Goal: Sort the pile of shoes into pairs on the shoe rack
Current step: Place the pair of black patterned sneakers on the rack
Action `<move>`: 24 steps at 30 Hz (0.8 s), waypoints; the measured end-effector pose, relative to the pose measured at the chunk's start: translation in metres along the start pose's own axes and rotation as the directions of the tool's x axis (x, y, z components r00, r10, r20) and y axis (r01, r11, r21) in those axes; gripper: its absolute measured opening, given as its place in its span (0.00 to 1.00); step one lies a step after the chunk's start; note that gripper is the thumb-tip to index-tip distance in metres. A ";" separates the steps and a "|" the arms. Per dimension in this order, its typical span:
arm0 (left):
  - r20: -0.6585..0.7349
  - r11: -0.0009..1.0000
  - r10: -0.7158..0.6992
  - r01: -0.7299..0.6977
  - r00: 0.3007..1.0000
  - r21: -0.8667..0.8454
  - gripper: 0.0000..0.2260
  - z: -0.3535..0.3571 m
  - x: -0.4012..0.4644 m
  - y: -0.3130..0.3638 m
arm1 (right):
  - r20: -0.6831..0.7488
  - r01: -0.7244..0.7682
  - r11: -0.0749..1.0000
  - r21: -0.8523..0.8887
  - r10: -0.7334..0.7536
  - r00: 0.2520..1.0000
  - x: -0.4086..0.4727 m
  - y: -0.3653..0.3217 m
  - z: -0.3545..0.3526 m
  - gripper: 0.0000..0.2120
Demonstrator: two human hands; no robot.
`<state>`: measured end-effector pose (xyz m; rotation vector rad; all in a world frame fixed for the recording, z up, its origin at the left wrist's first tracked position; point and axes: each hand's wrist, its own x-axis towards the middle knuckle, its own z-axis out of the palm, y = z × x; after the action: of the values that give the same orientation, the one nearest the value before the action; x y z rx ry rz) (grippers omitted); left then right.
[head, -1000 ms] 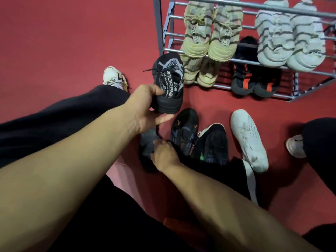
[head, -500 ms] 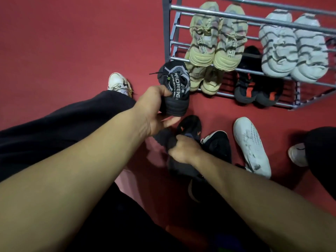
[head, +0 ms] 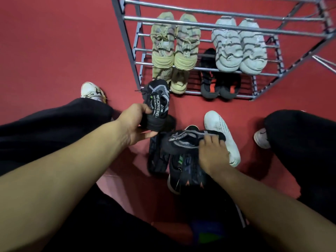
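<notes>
My left hand [head: 134,124] grips a black knit shoe [head: 157,106] with white lettering, held upright just in front of the metal shoe rack [head: 218,13]. My right hand [head: 212,153] holds a matching black shoe [head: 189,140] on its side, lifted above the pile. Below it lie two more black shoes [head: 185,171] and a white shoe [head: 221,131] on the red floor. The rack holds a beige pair [head: 175,46] and a grey striped pair [head: 240,46] on the upper shelf, with another beige pair [head: 179,80] and a black-and-orange pair [head: 221,86] below.
I crouch with my black trouser legs at both sides; my left foot's white shoe [head: 91,91] is on the floor at left and my right foot's shoe [head: 260,139] at right. Red floor [head: 54,42] spreads to the left of the rack.
My right hand has pulled the second black knit shoe out of the pile and lifted it to the right. The left hand still holds its shoe, slightly lower.
</notes>
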<state>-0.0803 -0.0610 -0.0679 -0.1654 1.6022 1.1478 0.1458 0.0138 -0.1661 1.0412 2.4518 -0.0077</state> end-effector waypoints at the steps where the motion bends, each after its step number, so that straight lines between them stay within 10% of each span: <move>1: 0.001 1.000 0.000 0.000 1.000 0.019 0.06 0.001 0.001 -0.002 | -0.055 0.010 0.999 0.041 -0.008 0.998 -0.001 -0.009 -0.005 0.18; 4: 0.006 0.998 -0.019 0.018 1.000 0.057 0.06 0.002 0.002 -0.007 | -0.038 -0.082 0.943 0.323 0.100 0.994 -0.005 -0.032 -0.019 0.15; 9: -0.015 0.996 -0.006 0.007 1.000 0.083 0.06 0.007 0.003 -0.008 | 0.571 -0.337 0.695 0.635 -0.128 0.811 -0.004 -0.071 -0.041 0.12; 12: -0.007 0.998 0.000 0.001 1.000 0.071 0.06 0.007 0.004 -0.006 | 0.743 -0.697 0.262 0.668 -0.289 0.604 0.004 -0.098 -0.043 0.10; 17: -0.031 0.999 0.005 -0.004 1.000 0.036 0.08 0.001 0.012 -0.006 | 0.790 -0.701 -0.563 0.438 -0.131 0.599 0.033 -0.133 -0.015 0.19; 24: -0.029 0.998 0.031 -0.029 0.999 0.047 0.06 0.008 0.009 0.007 | 0.816 -0.558 -0.677 0.481 0.113 0.567 0.034 -0.142 0.007 0.23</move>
<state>-0.0829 -0.0479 -0.0708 -0.1290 1.6616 1.1346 0.0319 -0.0651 -0.2118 2.4329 0.4453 -2.2156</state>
